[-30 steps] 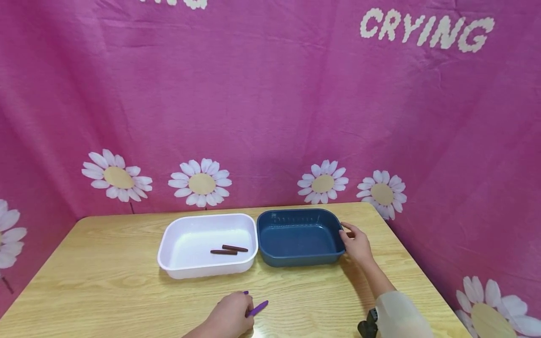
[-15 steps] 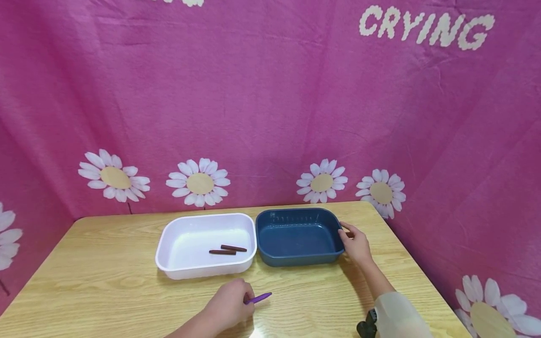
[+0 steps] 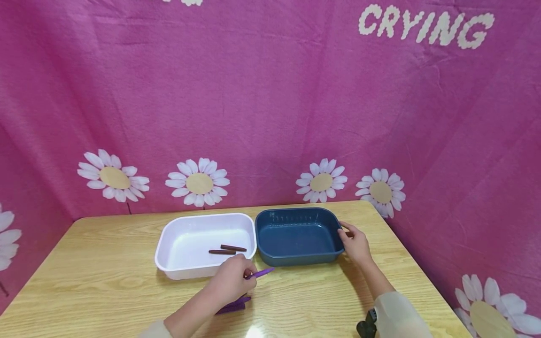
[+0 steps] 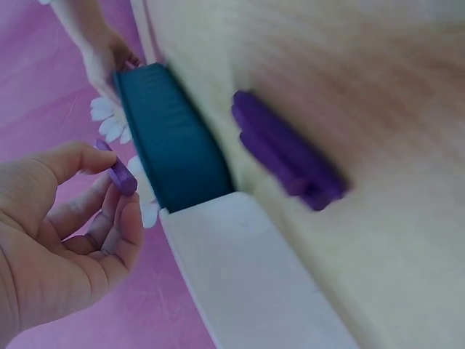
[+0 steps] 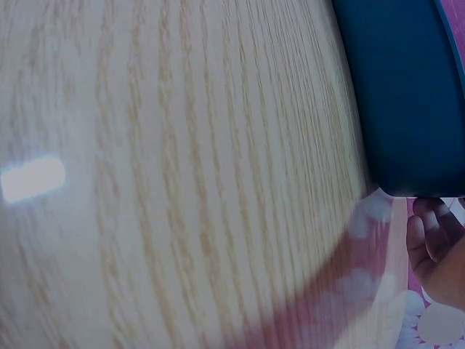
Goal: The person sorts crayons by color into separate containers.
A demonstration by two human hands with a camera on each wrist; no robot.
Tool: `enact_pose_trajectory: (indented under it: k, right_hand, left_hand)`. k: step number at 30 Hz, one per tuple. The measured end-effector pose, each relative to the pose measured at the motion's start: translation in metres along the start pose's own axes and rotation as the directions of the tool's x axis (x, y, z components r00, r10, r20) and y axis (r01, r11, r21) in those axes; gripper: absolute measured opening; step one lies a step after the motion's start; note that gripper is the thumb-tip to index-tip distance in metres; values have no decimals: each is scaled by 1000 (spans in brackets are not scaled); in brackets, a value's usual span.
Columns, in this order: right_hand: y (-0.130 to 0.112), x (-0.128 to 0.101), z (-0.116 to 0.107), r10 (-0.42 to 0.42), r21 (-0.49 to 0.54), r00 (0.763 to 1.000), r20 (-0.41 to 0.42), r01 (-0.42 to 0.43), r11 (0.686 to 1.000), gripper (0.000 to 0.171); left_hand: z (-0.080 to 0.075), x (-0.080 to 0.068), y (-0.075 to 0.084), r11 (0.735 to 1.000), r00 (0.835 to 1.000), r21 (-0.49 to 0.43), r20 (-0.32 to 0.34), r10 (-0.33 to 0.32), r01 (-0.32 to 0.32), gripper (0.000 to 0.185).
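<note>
My left hand (image 3: 236, 278) pinches a purple crayon (image 3: 261, 272) just above the table, in front of the gap between the two trays. In the left wrist view the same crayon (image 4: 120, 173) sits between thumb and fingers. Under that hand lie a few more purple crayons (image 3: 234, 305) on the wood. The white tray (image 3: 166, 244) holds two brown crayons (image 3: 227, 249). My right hand (image 3: 354, 244) grips the right end of the dark blue tray (image 3: 296, 213), thumb on its rim. A small brown piece (image 3: 349, 234) shows at those fingers.
The two trays stand side by side at the back of the wooden table (image 3: 105, 291). A pink cloth with daisies (image 3: 198, 183) closes off the back and both sides. A dark clip-like object (image 3: 367, 327) sits by my right sleeve.
My left hand has lifted one purple crayon and carried it forward toward the trays, uncovering the purple crayons left on the table. The right hand has stayed at the blue tray.
</note>
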State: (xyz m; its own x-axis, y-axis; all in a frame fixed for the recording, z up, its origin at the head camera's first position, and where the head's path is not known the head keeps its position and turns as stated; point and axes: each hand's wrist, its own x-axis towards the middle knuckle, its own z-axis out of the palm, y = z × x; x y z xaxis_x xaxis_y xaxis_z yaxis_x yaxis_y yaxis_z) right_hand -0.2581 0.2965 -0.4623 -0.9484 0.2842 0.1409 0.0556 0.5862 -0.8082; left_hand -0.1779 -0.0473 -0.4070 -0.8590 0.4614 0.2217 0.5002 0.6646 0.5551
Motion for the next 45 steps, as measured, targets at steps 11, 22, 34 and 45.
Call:
enact_pose_trajectory:
  k: [11,22,34,45]
  right_hand:
    - [-1,0,-3,-17,-9,1000,-19,17,1000,36]
    - [2,-1,-5,2,-11,1000,-12,-2,1000,36]
    - [3,-2,-3,0,3,1000,-7,0,1000,36]
    - [-4,-4,-1,9,27,1000,12,-9,1000,36]
  left_hand:
    - [-6,37,5,996,1000,82,-11,24,-23,7]
    - [6,65,9,986,997,152,45,56,-62,9]
    - [24,88,9,967,997,245,58,57,-70,9]
    - [33,99,5,956,996,294,84,-19,-7,8]
